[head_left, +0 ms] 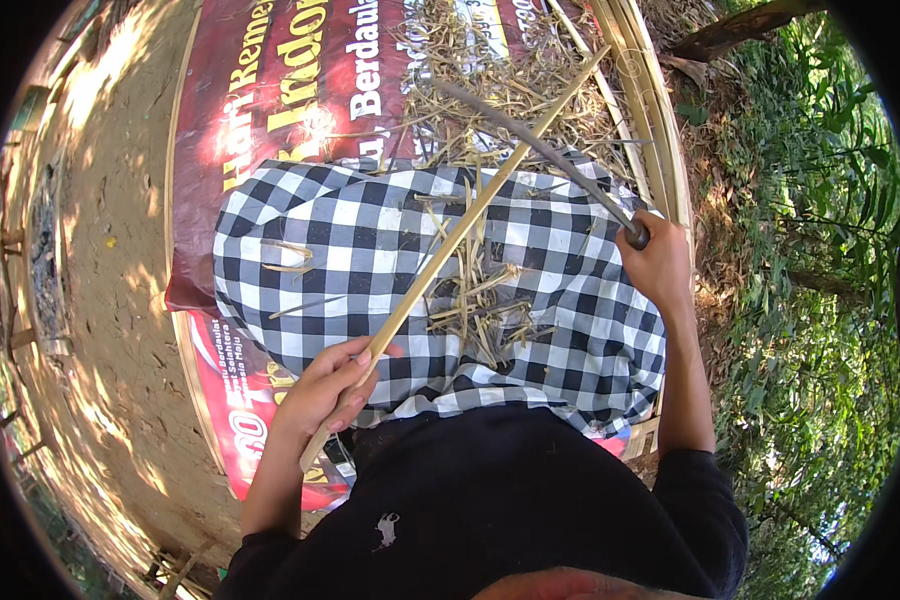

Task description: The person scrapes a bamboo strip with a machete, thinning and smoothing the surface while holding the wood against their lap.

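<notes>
My left hand [328, 388] is closed around the near part of a long, pale bamboo strip [460, 230]. The strip slants from beside my left forearm up to the far right. In my right hand [662, 262] is the dark handle of a long, narrow-bladed knife [570, 172], pointing away and to the left. Blade and strip cross near the strip's far part; whether they touch I cannot tell. Beneath both lies a black-and-white checked cloth [310, 222] over my lap, strewn with thin bamboo shavings [485, 320].
A red printed banner [210, 165] covers the surface I sit on. More shavings [570, 95] are heaped at its far right. Bamboo slats [660, 130] edge it on the right, with green plants [820, 220] beyond. Bare earth [120, 270] stretches along the left.
</notes>
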`<state>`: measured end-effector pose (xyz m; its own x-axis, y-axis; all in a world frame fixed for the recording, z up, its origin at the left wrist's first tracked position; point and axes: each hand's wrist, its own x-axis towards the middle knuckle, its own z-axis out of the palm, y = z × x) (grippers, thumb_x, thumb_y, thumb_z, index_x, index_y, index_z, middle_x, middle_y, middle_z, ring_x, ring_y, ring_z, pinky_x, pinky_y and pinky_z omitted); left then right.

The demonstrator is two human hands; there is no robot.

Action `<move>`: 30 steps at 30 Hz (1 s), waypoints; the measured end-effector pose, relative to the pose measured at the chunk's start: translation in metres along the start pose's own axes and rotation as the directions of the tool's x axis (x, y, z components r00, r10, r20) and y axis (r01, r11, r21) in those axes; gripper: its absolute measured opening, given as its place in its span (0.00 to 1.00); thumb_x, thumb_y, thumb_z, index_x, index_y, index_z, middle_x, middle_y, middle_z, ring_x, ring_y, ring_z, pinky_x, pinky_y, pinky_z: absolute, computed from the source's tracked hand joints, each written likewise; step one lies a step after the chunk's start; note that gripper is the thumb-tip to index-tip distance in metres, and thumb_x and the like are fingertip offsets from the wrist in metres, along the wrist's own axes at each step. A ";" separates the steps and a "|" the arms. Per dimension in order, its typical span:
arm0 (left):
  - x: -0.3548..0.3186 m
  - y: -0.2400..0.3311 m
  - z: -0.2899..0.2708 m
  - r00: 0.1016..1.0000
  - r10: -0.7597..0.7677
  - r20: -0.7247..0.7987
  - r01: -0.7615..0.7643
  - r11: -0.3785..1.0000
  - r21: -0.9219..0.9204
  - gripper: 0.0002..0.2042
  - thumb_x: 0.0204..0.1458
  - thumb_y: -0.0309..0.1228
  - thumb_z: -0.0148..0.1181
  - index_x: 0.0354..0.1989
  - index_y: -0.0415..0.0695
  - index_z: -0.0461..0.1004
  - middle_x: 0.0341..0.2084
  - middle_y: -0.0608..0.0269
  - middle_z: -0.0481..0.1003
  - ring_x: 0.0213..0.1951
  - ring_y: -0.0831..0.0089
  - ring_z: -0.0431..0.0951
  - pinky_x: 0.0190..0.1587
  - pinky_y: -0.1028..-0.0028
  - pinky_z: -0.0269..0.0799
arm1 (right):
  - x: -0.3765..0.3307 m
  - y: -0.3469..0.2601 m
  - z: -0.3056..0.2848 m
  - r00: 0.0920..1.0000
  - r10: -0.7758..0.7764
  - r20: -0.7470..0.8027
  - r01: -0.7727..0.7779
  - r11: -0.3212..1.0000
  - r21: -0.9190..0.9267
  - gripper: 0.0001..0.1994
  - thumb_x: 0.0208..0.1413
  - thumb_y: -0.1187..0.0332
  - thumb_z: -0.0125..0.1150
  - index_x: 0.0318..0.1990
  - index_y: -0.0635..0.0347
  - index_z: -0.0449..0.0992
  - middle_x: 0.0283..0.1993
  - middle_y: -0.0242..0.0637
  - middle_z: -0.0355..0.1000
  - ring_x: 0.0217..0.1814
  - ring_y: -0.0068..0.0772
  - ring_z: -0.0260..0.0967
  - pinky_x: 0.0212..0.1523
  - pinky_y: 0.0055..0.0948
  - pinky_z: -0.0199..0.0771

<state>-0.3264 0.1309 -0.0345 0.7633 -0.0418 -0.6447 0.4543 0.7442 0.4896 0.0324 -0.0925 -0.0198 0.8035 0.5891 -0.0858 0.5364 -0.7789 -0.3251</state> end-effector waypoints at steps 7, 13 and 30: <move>-0.015 0.001 0.015 0.990 0.119 -0.075 -0.088 0.942 0.324 0.08 0.69 0.32 0.46 0.47 0.40 0.63 0.15 0.66 0.65 0.07 0.80 0.62 0.11 0.80 0.60 | -0.026 -0.003 0.001 1.000 0.010 -0.019 -0.007 0.986 0.164 0.09 0.46 0.69 0.64 0.24 0.68 0.75 0.15 0.48 0.64 0.16 0.48 0.61 0.24 0.40 0.63; 0.046 0.011 0.028 0.956 0.275 -0.103 -0.199 0.865 0.460 0.09 0.69 0.36 0.48 0.47 0.43 0.62 0.24 0.63 0.70 0.13 0.82 0.66 0.12 0.80 0.60 | -0.030 -0.026 0.019 0.999 -0.037 0.012 0.031 0.948 0.315 0.10 0.48 0.72 0.61 0.20 0.69 0.71 0.12 0.47 0.59 0.13 0.42 0.52 0.21 0.39 0.58; 0.110 -0.001 0.021 0.979 0.206 -0.009 -0.198 0.952 0.232 0.23 0.70 0.46 0.36 0.25 0.43 0.61 0.14 0.71 0.60 0.09 0.83 0.60 0.08 0.80 0.55 | -0.063 -0.057 0.073 0.903 -0.330 0.275 0.344 0.939 -0.001 0.08 0.45 0.66 0.67 0.28 0.60 0.76 0.20 0.50 0.73 0.25 0.57 0.74 0.31 0.50 0.74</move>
<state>-0.2333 0.1115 -0.0935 0.8362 0.1181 -0.5356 0.3884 0.5620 0.7303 -0.0676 -0.0701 -0.0646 0.4774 0.8482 -0.2296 0.7801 -0.5294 -0.3335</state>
